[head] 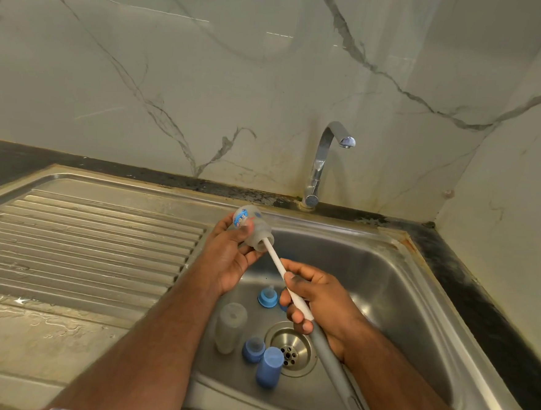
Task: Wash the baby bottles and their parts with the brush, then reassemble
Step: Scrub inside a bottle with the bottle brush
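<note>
Left hand gripping clear bottle over sink; right hand wrapped around brush handle, head inside bottle. 1 blue cap near drain.

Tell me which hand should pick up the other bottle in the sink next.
Probably the left hand: once it puts down its bottle, the other bottle lies right below it. The right hand grips the brush.
</note>
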The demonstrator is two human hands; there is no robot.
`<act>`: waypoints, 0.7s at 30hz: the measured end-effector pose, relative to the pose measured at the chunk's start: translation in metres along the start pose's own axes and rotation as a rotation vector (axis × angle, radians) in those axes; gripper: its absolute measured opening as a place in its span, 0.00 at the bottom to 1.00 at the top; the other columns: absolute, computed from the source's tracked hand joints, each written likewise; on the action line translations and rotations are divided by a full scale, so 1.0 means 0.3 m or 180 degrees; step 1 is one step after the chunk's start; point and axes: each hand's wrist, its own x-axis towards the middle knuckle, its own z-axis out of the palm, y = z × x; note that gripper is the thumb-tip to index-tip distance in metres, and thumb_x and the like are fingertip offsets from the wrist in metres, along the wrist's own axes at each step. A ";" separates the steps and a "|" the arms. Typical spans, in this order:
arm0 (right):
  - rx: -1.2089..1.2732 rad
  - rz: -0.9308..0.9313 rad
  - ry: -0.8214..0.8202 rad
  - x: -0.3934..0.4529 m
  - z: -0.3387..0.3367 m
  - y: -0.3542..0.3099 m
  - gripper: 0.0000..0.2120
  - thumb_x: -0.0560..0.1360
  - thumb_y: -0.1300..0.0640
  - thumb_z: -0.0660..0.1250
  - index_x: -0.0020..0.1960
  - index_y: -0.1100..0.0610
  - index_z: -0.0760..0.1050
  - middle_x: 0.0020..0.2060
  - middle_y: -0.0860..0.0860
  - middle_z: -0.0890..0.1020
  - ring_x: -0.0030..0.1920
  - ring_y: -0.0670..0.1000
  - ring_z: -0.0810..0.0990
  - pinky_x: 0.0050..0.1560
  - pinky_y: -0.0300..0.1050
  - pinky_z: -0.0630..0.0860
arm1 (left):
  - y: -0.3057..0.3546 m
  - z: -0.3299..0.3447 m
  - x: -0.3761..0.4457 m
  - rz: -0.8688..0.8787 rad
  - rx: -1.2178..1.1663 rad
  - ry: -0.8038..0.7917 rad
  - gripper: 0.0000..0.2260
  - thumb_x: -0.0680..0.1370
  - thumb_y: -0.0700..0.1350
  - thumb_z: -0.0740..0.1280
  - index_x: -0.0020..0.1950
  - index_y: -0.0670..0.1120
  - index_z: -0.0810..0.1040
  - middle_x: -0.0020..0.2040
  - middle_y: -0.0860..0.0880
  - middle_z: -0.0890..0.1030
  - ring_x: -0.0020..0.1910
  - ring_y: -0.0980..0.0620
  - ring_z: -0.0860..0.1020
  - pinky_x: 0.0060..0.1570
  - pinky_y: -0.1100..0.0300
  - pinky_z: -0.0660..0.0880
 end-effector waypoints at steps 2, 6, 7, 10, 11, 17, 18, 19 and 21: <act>0.0003 0.0006 -0.0091 0.005 0.004 -0.002 0.14 0.83 0.60 0.62 0.66 0.50 0.77 0.34 0.57 0.78 0.25 0.48 0.69 0.19 0.37 0.65 | -0.004 0.002 0.002 -0.0035 0.0082 -0.0023 0.20 0.80 0.38 0.68 0.73 0.44 0.71 0.65 0.36 0.79 0.61 0.37 0.81 0.51 0.45 0.84; -0.0977 -0.0130 -0.0070 0.009 -0.007 -0.007 0.18 0.82 0.60 0.64 0.69 0.46 0.75 0.32 0.54 0.77 0.24 0.48 0.70 0.20 0.38 0.65 | 0.002 -0.006 0.004 -0.0062 0.0103 0.0000 0.21 0.80 0.37 0.68 0.73 0.44 0.71 0.66 0.37 0.79 0.61 0.38 0.82 0.49 0.46 0.84; -0.1273 -0.0153 0.0004 0.012 -0.010 -0.006 0.18 0.82 0.60 0.64 0.69 0.45 0.75 0.32 0.53 0.77 0.24 0.47 0.70 0.21 0.38 0.66 | 0.004 -0.008 0.004 -0.0062 0.0121 0.0030 0.20 0.80 0.37 0.68 0.72 0.44 0.71 0.65 0.37 0.79 0.60 0.38 0.82 0.48 0.46 0.84; -0.1455 -0.0192 0.0238 0.013 -0.006 0.000 0.17 0.83 0.59 0.63 0.68 0.44 0.74 0.33 0.54 0.77 0.24 0.47 0.70 0.22 0.39 0.66 | 0.001 -0.006 0.002 -0.0058 0.0110 0.0094 0.20 0.80 0.36 0.68 0.71 0.44 0.72 0.63 0.38 0.79 0.57 0.39 0.83 0.46 0.47 0.85; -0.1201 -0.0185 0.0285 0.012 0.002 0.001 0.16 0.83 0.59 0.63 0.68 0.46 0.75 0.33 0.54 0.77 0.24 0.47 0.70 0.21 0.39 0.66 | 0.000 -0.004 0.003 -0.0067 0.0073 0.0086 0.20 0.80 0.36 0.68 0.71 0.44 0.72 0.63 0.37 0.80 0.56 0.39 0.83 0.46 0.47 0.85; -0.0411 -0.0143 -0.0004 0.004 0.025 -0.010 0.16 0.82 0.60 0.64 0.68 0.48 0.76 0.33 0.55 0.77 0.25 0.48 0.69 0.20 0.37 0.64 | 0.005 0.003 -0.004 -0.0052 -0.0012 0.0042 0.26 0.75 0.40 0.72 0.73 0.43 0.71 0.65 0.36 0.79 0.60 0.37 0.82 0.50 0.46 0.84; -0.0735 -0.0183 -0.0040 0.003 0.019 -0.010 0.17 0.82 0.60 0.64 0.69 0.47 0.75 0.32 0.54 0.77 0.24 0.48 0.70 0.20 0.38 0.64 | 0.008 -0.002 -0.002 -0.0048 0.0001 0.0040 0.25 0.76 0.39 0.71 0.73 0.43 0.72 0.66 0.36 0.79 0.61 0.37 0.82 0.49 0.46 0.84; -0.1059 -0.0201 -0.0038 0.004 0.013 -0.009 0.18 0.82 0.59 0.65 0.70 0.46 0.75 0.32 0.53 0.77 0.24 0.47 0.70 0.20 0.38 0.65 | 0.010 -0.006 -0.001 -0.0038 0.0025 0.0044 0.23 0.78 0.38 0.70 0.72 0.43 0.72 0.65 0.36 0.79 0.61 0.37 0.82 0.47 0.47 0.84; -0.1576 -0.0190 0.0070 0.013 -0.001 -0.004 0.19 0.82 0.58 0.66 0.71 0.44 0.74 0.31 0.51 0.77 0.24 0.47 0.70 0.22 0.39 0.67 | 0.011 -0.009 0.002 -0.0034 0.0105 0.0079 0.20 0.80 0.36 0.68 0.71 0.45 0.72 0.63 0.37 0.79 0.58 0.38 0.83 0.42 0.48 0.84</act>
